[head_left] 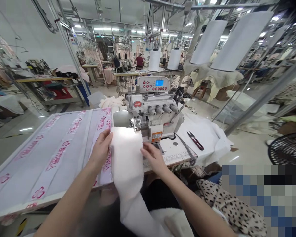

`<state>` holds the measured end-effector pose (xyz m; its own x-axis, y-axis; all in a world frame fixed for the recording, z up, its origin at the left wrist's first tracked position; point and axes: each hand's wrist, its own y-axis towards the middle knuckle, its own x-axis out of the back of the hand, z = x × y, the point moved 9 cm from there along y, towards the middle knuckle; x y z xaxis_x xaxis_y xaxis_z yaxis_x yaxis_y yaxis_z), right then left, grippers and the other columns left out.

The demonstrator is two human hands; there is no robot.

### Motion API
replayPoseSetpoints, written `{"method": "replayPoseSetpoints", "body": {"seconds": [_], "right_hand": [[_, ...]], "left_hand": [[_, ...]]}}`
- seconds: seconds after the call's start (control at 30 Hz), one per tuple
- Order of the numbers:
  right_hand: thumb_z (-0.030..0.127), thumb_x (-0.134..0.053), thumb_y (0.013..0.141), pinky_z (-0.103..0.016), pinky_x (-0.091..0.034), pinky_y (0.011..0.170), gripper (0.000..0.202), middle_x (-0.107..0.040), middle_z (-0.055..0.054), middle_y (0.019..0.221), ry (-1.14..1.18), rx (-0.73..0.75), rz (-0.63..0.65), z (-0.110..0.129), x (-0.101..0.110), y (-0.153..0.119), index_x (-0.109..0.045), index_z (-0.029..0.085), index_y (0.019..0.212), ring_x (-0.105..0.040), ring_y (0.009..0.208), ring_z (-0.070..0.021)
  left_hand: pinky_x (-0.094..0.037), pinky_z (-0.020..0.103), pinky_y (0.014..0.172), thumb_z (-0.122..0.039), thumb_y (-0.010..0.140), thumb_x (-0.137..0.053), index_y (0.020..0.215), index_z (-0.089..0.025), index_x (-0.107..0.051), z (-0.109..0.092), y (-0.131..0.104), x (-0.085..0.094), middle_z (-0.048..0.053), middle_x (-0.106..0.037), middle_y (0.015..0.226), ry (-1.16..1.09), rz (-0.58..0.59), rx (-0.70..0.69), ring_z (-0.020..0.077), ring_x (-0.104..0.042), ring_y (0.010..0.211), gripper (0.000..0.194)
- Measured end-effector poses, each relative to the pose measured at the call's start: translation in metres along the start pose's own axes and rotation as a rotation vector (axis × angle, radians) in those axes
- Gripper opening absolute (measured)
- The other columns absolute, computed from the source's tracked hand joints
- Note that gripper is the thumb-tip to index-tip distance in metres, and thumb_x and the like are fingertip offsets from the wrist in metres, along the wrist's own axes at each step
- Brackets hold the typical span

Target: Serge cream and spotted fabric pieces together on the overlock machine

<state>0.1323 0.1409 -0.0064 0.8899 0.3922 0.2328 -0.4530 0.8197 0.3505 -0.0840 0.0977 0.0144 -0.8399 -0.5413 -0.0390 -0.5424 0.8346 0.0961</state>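
A strip of fluffy white fabric (128,158) lies in front of the overlock sewing machine (153,108), its far edge up at the presser foot (136,123). From there the strip hangs over the table's front edge and trails down toward my lap. My left hand (103,143) pinches the strip's left edge, thumb and fingers together. On the opposite edge, my right hand (153,156) holds the fabric between thumb and fingertips, near the machine's front plate. The machine's lamp lights the cloth by the needle.
Thread snips (195,141) lie on white material right of the machine. A plastic-covered table extension (64,141) spreads to the left. Large thread cones (241,41) stand above at right. A black fan (287,148) and spotted fabric (232,200) are at the lower right.
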Motion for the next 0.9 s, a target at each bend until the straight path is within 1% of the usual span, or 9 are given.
{"method": "replayPoseSetpoints", "body": {"seconds": [0.1, 0.2, 0.33, 0.4, 0.5, 0.57, 0.6, 0.7, 0.9], "right_hand": [[0.038, -0.058, 0.078, -0.029, -0.044, 0.065, 0.023, -0.063, -0.004, 0.08, 0.093, -0.129, 0.172, -0.021, -0.026, -0.012, -0.061, 0.018, 0.088, -0.056, 0.073, -0.0197], [0.037, -0.06, 0.075, -0.029, -0.043, 0.064, 0.021, -0.062, -0.003, 0.073, 0.006, -0.14, 0.151, -0.031, -0.031, -0.016, -0.061, 0.016, 0.074, -0.055, 0.07, -0.0199], [0.035, -0.057, 0.078, -0.027, -0.042, 0.063, 0.021, -0.061, -0.003, 0.072, -0.078, -0.101, 0.13, -0.031, -0.031, -0.019, -0.06, 0.015, 0.075, -0.054, 0.069, -0.0186], [0.034, -0.056, 0.078, -0.026, -0.041, 0.062, 0.02, -0.061, -0.003, 0.071, -0.106, -0.089, 0.13, -0.028, -0.03, -0.02, -0.06, 0.014, 0.074, -0.054, 0.069, -0.0177], [0.033, -0.055, 0.079, -0.025, -0.041, 0.062, 0.02, -0.061, -0.003, 0.072, -0.094, -0.072, 0.14, -0.023, -0.029, -0.021, -0.061, 0.014, 0.076, -0.054, 0.069, -0.017], [0.033, -0.055, 0.08, -0.025, -0.041, 0.063, 0.02, -0.062, -0.003, 0.073, -0.08, -0.07, 0.143, -0.021, -0.029, -0.021, -0.062, 0.014, 0.078, -0.053, 0.069, -0.0167], [0.033, -0.055, 0.08, -0.025, -0.041, 0.063, 0.02, -0.062, -0.003, 0.072, -0.079, -0.073, 0.142, -0.021, -0.029, -0.021, -0.062, 0.014, 0.079, -0.053, 0.068, -0.0165], [0.032, -0.055, 0.08, -0.025, -0.041, 0.062, 0.02, -0.062, -0.003, 0.072, -0.083, -0.086, 0.142, -0.021, -0.028, -0.021, -0.062, 0.014, 0.08, -0.053, 0.067, -0.0163], [0.031, -0.055, 0.08, -0.025, -0.041, 0.063, 0.02, -0.062, -0.004, 0.074, -0.075, -0.099, 0.154, -0.022, -0.029, -0.02, -0.062, 0.013, 0.08, -0.053, 0.069, -0.0166]], "left_hand": [[-0.049, 0.026, 0.067, -0.047, 0.068, -0.066, 0.099, -0.014, -0.055, 0.014, -0.001, 0.0, 0.008, -0.061, 0.093, -0.087, 0.067, 0.105, 0.0162, -0.058, 0.078, 0.047], [-0.047, 0.023, 0.063, -0.043, 0.061, -0.072, 0.092, -0.014, -0.055, 0.011, 0.0, 0.0, 0.004, -0.06, 0.084, -0.117, 0.068, 0.121, 0.0122, -0.055, 0.069, 0.046], [-0.044, 0.024, 0.061, -0.04, 0.06, -0.074, 0.088, -0.013, -0.059, -0.012, -0.002, -0.002, 0.002, -0.059, 0.077, -0.049, 0.041, 0.057, 0.013, -0.053, 0.065, 0.042], [-0.042, 0.024, 0.063, -0.033, 0.065, -0.071, 0.085, -0.015, -0.063, -0.033, -0.01, -0.004, 0.002, -0.057, 0.077, 0.08, 0.011, -0.095, 0.0128, -0.051, 0.068, 0.028], [-0.04, 0.025, 0.065, -0.017, 0.076, -0.059, 0.09, -0.017, -0.066, -0.076, -0.046, -0.028, 0.003, -0.053, 0.077, 0.526, 0.047, -0.665, 0.0127, -0.048, 0.07, 0.016], [-0.04, 0.027, 0.065, -0.01, 0.079, -0.053, 0.102, -0.017, -0.063, -0.081, -0.08, -0.051, 0.004, -0.05, 0.077, 0.786, 0.093, -1.007, 0.0137, -0.046, 0.071, 0.026], [-0.039, 0.027, 0.064, -0.008, 0.079, -0.053, 0.106, -0.016, -0.061, -0.078, -0.091, -0.057, 0.004, -0.049, 0.076, 0.839, 0.097, -1.088, 0.0141, -0.046, 0.071, 0.029], [-0.039, 0.029, 0.063, -0.004, 0.078, -0.054, 0.109, -0.014, -0.058, -0.064, -0.105, -0.062, 0.004, -0.047, 0.076, 0.861, 0.072, -1.14, 0.0145, -0.045, 0.07, 0.033], [-0.04, 0.03, 0.066, -0.003, 0.077, -0.055, 0.109, -0.017, -0.056, -0.057, -0.106, -0.052, 0.003, -0.047, 0.078, 0.815, -0.012, -1.114, 0.0142, -0.046, 0.073, 0.034]]}}
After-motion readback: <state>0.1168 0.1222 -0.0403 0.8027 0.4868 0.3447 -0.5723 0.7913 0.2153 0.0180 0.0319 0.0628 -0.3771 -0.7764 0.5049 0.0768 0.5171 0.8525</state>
